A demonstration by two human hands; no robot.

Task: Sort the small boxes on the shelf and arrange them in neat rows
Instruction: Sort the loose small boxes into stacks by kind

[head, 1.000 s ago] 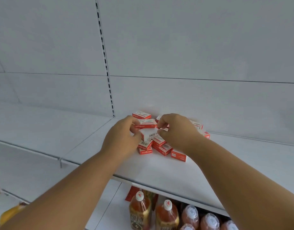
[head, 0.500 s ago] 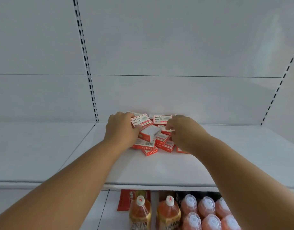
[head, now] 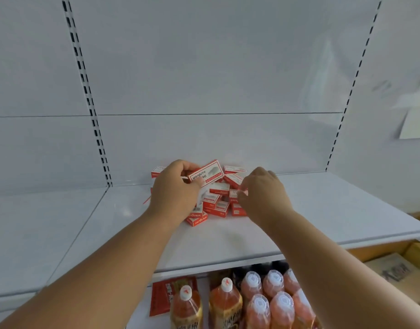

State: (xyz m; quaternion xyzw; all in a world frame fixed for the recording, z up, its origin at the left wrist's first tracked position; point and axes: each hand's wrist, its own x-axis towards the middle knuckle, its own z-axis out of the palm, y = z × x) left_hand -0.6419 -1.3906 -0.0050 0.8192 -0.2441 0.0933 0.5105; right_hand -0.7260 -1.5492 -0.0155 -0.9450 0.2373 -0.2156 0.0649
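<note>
Left hand [head: 174, 193] has lifted one small red-and-white cardboard box [head: 205, 176] off the heap [head: 218, 203] mid-shelf, fingers clamped. Right hand [head: 263, 193] pinches another box. Risk: snagging neighbours, toppling heap off white metal shelf [head: 323, 210].

"wanguxin" printed on raised red-white box [head: 206, 175]; same brand upside down on front box [head: 197, 219].

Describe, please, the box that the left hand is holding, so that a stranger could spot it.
On the white shelf lies a pile of small red-and-white boxes. The left hand grips one box raised above it, tilted, its white label facing the camera.
</note>
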